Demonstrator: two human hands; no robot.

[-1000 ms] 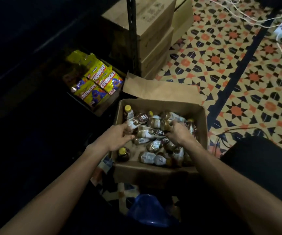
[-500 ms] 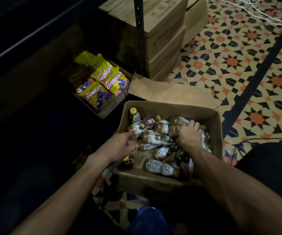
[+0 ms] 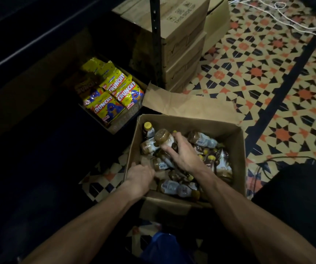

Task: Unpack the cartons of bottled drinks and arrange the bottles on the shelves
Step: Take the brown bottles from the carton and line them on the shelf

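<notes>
The tiled floor (image 3: 267, 77) carries everything here. Sealed cartons (image 3: 182, 35) are stacked behind the rack post (image 3: 156, 44), likely waiting their turn. In front of us the open carton (image 3: 191, 123) has its flap folded back, so we can reach in freely. A tray of snack packs (image 3: 115, 92) sits just beside it. The bottles (image 3: 202, 140) lie jumbled inside the carton. Our left grip (image 3: 140, 176) dips into the near-left corner, fingers hidden, so we cannot tell what it holds. Our right grip (image 3: 183, 155) curls round one bottle (image 3: 163, 139), base tipped up, probably to lift it out of the heap.
</notes>
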